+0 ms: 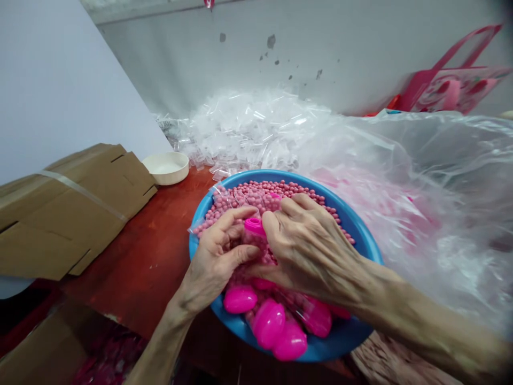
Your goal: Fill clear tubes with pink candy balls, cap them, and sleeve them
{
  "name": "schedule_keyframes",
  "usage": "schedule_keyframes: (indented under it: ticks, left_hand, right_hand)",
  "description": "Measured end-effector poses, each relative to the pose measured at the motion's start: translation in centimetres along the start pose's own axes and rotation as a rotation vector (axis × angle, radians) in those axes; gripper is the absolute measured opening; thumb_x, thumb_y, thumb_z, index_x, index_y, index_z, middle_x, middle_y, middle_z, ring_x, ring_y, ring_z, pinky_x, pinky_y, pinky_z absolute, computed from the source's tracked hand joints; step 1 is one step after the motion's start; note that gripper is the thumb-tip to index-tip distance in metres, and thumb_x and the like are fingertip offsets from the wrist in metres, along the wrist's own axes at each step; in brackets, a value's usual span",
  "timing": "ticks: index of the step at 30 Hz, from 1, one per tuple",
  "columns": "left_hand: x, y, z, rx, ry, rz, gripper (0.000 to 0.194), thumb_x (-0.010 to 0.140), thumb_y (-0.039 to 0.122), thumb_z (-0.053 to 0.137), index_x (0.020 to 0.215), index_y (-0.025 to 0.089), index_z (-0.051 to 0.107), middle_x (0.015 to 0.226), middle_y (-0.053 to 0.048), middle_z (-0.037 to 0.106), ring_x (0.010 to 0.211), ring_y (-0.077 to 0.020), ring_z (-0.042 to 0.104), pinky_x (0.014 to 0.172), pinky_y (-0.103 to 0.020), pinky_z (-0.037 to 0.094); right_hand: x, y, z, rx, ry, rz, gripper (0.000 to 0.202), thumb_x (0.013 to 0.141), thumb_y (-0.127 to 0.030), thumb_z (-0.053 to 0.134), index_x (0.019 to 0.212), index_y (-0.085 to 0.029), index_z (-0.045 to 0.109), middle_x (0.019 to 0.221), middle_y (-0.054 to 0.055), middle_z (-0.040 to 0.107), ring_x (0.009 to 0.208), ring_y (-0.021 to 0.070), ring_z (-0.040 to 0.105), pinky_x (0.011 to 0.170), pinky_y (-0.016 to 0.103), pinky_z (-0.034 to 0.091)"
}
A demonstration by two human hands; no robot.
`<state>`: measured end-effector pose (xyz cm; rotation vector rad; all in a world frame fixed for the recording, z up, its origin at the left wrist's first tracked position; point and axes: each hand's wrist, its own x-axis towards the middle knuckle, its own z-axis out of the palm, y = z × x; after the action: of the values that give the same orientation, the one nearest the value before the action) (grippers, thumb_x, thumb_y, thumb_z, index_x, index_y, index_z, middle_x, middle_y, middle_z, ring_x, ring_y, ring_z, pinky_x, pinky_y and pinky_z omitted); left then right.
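Observation:
Over a blue basin (372, 248), my left hand (218, 256) is closed around a small clear container with a bright pink top (254, 225). The top has an opening in its middle. My right hand (310, 243) is bent beside it, fingers curled down and thumb stretched below the container; what its fingers pinch, if anything, is hidden. Small pink beads (290, 188) fill the basin's far part, with some clear plastic tubes (222, 197) lying on them. Several glossy pink egg-shaped pieces (269, 323) rest at the near rim, below my hands.
Behind the basin is a heap of clear plastic pieces (256, 125) against the wall. Clear plastic sheeting (433, 214) with pink things under it lies on the right. A white round dish (166, 168) and flattened cardboard (68, 208) are on the left of the red tabletop (156, 251).

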<state>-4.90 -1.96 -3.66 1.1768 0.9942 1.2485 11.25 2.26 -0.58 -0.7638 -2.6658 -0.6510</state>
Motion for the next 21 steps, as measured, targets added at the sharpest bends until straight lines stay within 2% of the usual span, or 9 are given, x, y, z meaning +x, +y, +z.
schedule_keyframes:
  ticks: [2, 4, 7, 10, 13, 15, 17, 19, 21]
  left_hand:
    - [0.0, -0.1, -0.1, -0.052, -0.02, 0.034, 0.035, 0.076, 0.01, 0.067, 0.108, 0.023, 0.061, 0.068, 0.006, 0.065, 0.059, -0.0064, 0.058, 0.057, -0.015, 0.046]
    - [0.0, -0.2, -0.3, -0.115, -0.027, 0.044, 0.033, 0.074, 0.011, 0.07, 0.105, 0.022, 0.064, 0.071, 0.003, 0.069, 0.063, -0.0078, 0.061, 0.061, -0.016, 0.049]
    - [-0.1, -0.5, -0.6, -0.173, -0.01, 0.022, 0.032, 0.072, 0.011, 0.073, 0.102, 0.019, 0.065, 0.075, 0.0, 0.072, 0.065, -0.0106, 0.065, 0.06, -0.019, 0.052]
    - [-0.1, -0.5, -0.7, -0.177, -0.001, -0.017, 0.031, 0.07, 0.011, 0.074, 0.098, 0.019, 0.064, 0.072, 0.0, 0.072, 0.059, -0.0096, 0.063, 0.052, -0.016, 0.049]
    - [0.0, -0.3, -0.7, -0.153, 0.007, -0.015, 0.029, 0.069, 0.013, 0.075, 0.095, 0.019, 0.065, 0.069, 0.001, 0.071, 0.057, -0.0082, 0.062, 0.051, -0.014, 0.046]
    - [0.1, -0.2, -0.5, -0.143, 0.015, -0.009, 0.027, 0.071, 0.013, 0.074, 0.096, 0.019, 0.065, 0.07, 0.002, 0.07, 0.06, -0.0086, 0.062, 0.053, -0.015, 0.047]
    - [0.2, -0.2, -0.4, -0.134, 0.026, -0.015, 0.029, 0.073, 0.012, 0.071, 0.1, 0.019, 0.064, 0.074, 0.002, 0.071, 0.066, -0.0094, 0.063, 0.059, -0.017, 0.049]
    - [0.2, -0.2, -0.3, -0.138, 0.034, -0.022, 0.034, 0.074, 0.011, 0.07, 0.106, 0.02, 0.061, 0.08, 0.001, 0.071, 0.07, -0.0098, 0.063, 0.064, -0.018, 0.051]
    - [0.3, -0.2, -0.2, -0.131, 0.035, -0.023, 0.039, 0.074, 0.011, 0.069, 0.111, 0.019, 0.059, 0.082, 0.001, 0.07, 0.072, -0.0098, 0.062, 0.065, -0.018, 0.05]
  right_hand:
    - [0.4, 0.0, 0.1, 0.007, -0.001, -0.02, 0.043, 0.081, -0.059, 0.05, 0.073, -0.017, 0.057, 0.065, 0.009, 0.059, 0.071, 0.0248, 0.052, 0.073, 0.039, 0.037]
    - [0.7, 0.0, 0.4, 0.007, 0.004, -0.043, 0.047, 0.082, -0.06, 0.046, 0.073, -0.015, 0.058, 0.062, 0.008, 0.058, 0.068, 0.0246, 0.052, 0.071, 0.039, 0.037]
    - [0.8, -0.1, 1.2, 0.006, -0.014, -0.075, 0.032, 0.086, -0.04, 0.042, 0.074, -0.016, 0.058, 0.058, 0.007, 0.056, 0.061, 0.0221, 0.05, 0.067, 0.038, 0.036]
    - [0.8, -0.4, 1.7, -0.038, -0.021, -0.095, 0.017, 0.08, -0.018, 0.042, 0.076, -0.016, 0.058, 0.059, 0.006, 0.056, 0.057, 0.021, 0.049, 0.063, 0.037, 0.035]
    - [0.8, -1.0, 1.5, -0.031, -0.054, -0.066, 0.018, 0.082, -0.02, 0.042, 0.074, -0.015, 0.058, 0.057, 0.007, 0.055, 0.055, 0.0211, 0.051, 0.057, 0.036, 0.034]
    - [0.8, -1.0, 1.0, 0.102, -0.101, 0.008, 0.024, 0.085, -0.033, 0.047, 0.076, -0.014, 0.058, 0.058, 0.007, 0.056, 0.054, 0.021, 0.052, 0.054, 0.035, 0.035]
    - [0.7, -0.3, 0.3, 0.339, -0.151, 0.127, 0.031, 0.082, -0.043, 0.055, 0.084, -0.012, 0.057, 0.06, 0.005, 0.057, 0.054, 0.0189, 0.052, 0.052, 0.032, 0.036]
    - [0.3, 1.1, -0.4, 0.654, -0.184, 0.293, 0.036, 0.079, -0.044, 0.061, 0.095, -0.012, 0.055, 0.063, 0.001, 0.057, 0.053, 0.0151, 0.051, 0.049, 0.028, 0.037]
    - [0.0, 2.7, -1.0, 0.982, -0.158, 0.491, 0.037, 0.078, -0.044, 0.063, 0.099, -0.015, 0.053, 0.061, -0.003, 0.054, 0.051, 0.0121, 0.049, 0.045, 0.025, 0.037]
